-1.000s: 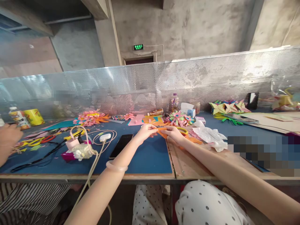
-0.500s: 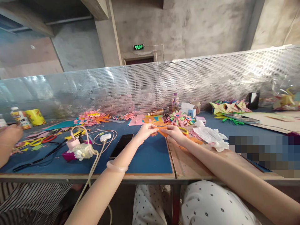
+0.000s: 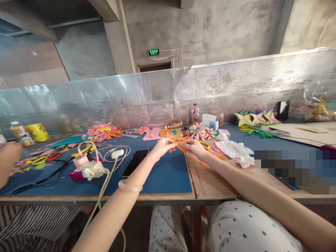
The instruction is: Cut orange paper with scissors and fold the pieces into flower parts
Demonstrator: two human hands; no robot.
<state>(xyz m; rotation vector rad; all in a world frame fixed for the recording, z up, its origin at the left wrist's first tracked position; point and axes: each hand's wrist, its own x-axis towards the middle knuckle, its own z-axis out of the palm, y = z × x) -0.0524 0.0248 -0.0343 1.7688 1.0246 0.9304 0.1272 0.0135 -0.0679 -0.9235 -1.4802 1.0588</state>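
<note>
My left hand (image 3: 165, 146) and my right hand (image 3: 195, 147) meet above the table, both closed on one piece of orange paper (image 3: 181, 145). Fingers of each hand pinch it from either side, and its exact folded shape is too small to make out. Just beyond my right hand shows the yellow handle of a pair of scissors (image 3: 205, 144). More orange paper (image 3: 218, 155) lies beneath and to the right of that wrist. Behind my hands are pink and orange sheets (image 3: 154, 134) and a multicoloured paper flower (image 3: 201, 131).
A black phone (image 3: 135, 163) lies beside my left forearm. Chargers with cables (image 3: 91, 169) sit further left. Crumpled white tissue (image 3: 235, 148) rests on the right. A perforated metal screen (image 3: 157, 91) borders the table's back. Another person's hand (image 3: 10, 154) is at the far left.
Both hands keep their grip on the orange paper, with hardly any movement. The whole view has shifted slightly, and my right knee has moved a little to the right.
</note>
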